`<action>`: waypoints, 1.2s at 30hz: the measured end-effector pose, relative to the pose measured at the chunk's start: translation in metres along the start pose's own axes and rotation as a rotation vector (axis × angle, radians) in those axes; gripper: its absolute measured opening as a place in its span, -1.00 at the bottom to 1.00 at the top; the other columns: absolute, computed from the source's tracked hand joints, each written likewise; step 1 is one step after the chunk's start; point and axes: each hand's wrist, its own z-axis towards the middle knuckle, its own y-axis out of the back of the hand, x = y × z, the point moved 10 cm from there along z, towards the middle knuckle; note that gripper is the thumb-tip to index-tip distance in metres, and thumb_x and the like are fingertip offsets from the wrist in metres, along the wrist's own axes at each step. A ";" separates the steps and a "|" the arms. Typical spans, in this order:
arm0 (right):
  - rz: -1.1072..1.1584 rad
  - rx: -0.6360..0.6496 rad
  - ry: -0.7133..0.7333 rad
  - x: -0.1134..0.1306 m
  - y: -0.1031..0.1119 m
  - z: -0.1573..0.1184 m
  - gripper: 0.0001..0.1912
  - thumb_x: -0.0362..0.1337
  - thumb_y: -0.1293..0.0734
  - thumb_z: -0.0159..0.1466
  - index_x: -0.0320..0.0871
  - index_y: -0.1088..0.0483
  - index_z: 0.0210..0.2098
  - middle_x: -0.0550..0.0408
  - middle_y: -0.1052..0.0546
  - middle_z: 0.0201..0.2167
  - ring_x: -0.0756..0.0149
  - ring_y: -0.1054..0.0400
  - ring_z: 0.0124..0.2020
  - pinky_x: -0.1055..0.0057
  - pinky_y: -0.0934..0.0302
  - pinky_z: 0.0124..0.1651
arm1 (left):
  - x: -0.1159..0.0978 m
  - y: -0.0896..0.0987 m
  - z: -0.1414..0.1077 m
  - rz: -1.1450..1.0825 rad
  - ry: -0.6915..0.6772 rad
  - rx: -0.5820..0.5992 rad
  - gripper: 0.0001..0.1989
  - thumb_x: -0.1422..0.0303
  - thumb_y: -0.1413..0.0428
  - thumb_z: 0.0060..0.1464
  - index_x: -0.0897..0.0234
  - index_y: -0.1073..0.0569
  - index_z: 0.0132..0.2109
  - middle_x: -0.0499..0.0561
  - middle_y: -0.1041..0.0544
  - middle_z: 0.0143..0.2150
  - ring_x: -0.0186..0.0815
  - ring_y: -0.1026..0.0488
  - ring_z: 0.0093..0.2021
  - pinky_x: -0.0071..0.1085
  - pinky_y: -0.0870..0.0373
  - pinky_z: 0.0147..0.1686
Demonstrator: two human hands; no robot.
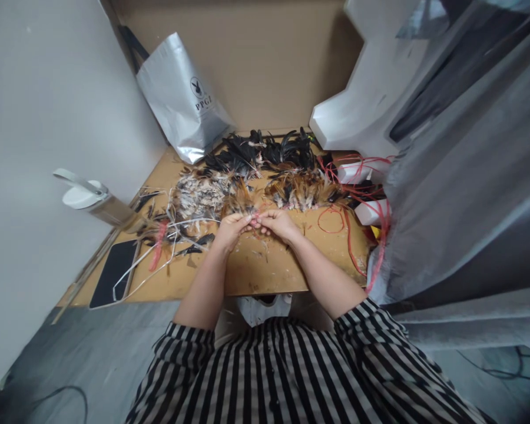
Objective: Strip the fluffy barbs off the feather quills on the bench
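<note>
My left hand (233, 228) and my right hand (279, 226) meet over the middle of the table, fingertips pinched close together. Between them is a bit of red string (256, 217) at the base of a brown feather bundle (241, 199), whose tips fan out away from me. The left fingers are closed at the quill end of this bundle, and the right fingers pinch the string. Just beyond my right hand lies a row of brown feather bunches (307, 189). Pale speckled feathers (201, 194) are heaped past my left hand.
Black feathers (269, 152) line the table's back, near a silver bag (181, 97). At left are a lidded cup (101, 200), a phone (113, 272) and white straps (143, 262). Tangled red cord (385, 218) hangs at the right edge beside a grey curtain (468, 176).
</note>
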 end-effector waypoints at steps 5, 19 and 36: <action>-0.026 -0.009 0.008 0.003 0.000 -0.002 -0.83 -0.24 -0.35 -0.02 -0.25 -0.42 -0.50 0.10 -0.48 -0.60 0.57 -0.24 -0.66 0.65 -0.06 -0.66 | 0.000 0.001 0.002 0.049 -0.020 -0.006 -0.76 0.29 -0.20 -0.19 0.42 -0.49 -0.39 0.10 -0.54 -0.43 -0.34 -0.47 -0.40 -0.45 -0.35 -0.36; -0.092 -0.055 0.020 0.005 0.003 -0.003 -0.86 -0.29 -0.32 -0.02 -0.26 -0.42 -0.52 0.14 -0.45 -0.65 0.59 -0.15 -0.72 0.62 -0.02 -0.66 | -0.006 0.001 0.002 0.207 -0.098 -0.011 -0.77 0.26 -0.19 -0.19 0.38 -0.50 -0.43 0.05 -0.52 -0.48 -0.39 -0.42 -0.47 -0.45 -0.33 -0.38; -0.110 -0.117 0.042 0.011 0.006 -0.005 -0.88 -0.28 -0.30 -0.05 -0.23 -0.33 -0.58 0.22 -0.35 -0.73 0.58 -0.07 -0.74 0.59 0.06 -0.66 | -0.004 0.005 0.004 0.122 -0.099 -0.050 -0.78 0.28 -0.22 -0.24 0.37 -0.51 -0.44 0.00 -0.50 -0.50 -0.37 -0.41 -0.45 -0.41 -0.34 -0.33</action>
